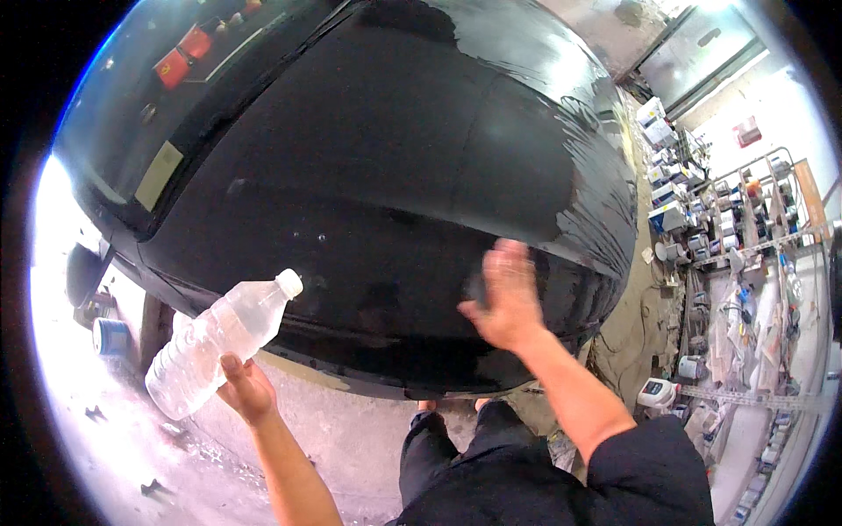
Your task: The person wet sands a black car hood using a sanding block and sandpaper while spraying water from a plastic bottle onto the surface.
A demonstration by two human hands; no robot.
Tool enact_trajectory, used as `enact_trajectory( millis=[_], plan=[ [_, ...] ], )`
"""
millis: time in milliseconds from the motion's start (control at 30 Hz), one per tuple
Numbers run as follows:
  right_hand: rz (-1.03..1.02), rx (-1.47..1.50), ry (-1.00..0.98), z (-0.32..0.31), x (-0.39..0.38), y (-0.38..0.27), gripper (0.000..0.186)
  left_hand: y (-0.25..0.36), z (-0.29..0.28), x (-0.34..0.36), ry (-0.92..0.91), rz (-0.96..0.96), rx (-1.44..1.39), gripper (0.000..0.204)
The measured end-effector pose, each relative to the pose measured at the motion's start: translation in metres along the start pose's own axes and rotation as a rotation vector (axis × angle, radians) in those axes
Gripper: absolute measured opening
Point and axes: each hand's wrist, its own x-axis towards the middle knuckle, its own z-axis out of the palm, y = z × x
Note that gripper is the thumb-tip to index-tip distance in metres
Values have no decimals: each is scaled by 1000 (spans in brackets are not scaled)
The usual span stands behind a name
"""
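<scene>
A clear plastic bottle (219,337) with a white cap is tilted, its capped end up and to the right. My left hand (248,388) grips it from below, with the thumb across its side. Just beyond the cap lies the black car hood (386,167), matte over much of its surface. Over the hood's near right part is my right hand (510,294), palm down with fingers stretched out and somewhat blurred. Whether anything thin lies under that palm cannot be seen.
A wet, greyish film (605,206) covers the hood's right side. The windshield (167,88) is at the far left, with small red flags behind it. Metal shelves (745,228) full of cans and boxes stand along the right. A blue can (110,337) sits at the left.
</scene>
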Motion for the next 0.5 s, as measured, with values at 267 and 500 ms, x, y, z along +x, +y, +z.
enact_trajectory(
  millis=[267, 500],
  plan=[
    [-301, 170, -18, 55, 115, -129, 95, 1, 12, -1, -69, -84, 3, 73],
    [6, 44, -97, -13, -27, 49, 97, 10, 80, -28, -162, -171, 20, 76]
  ],
)
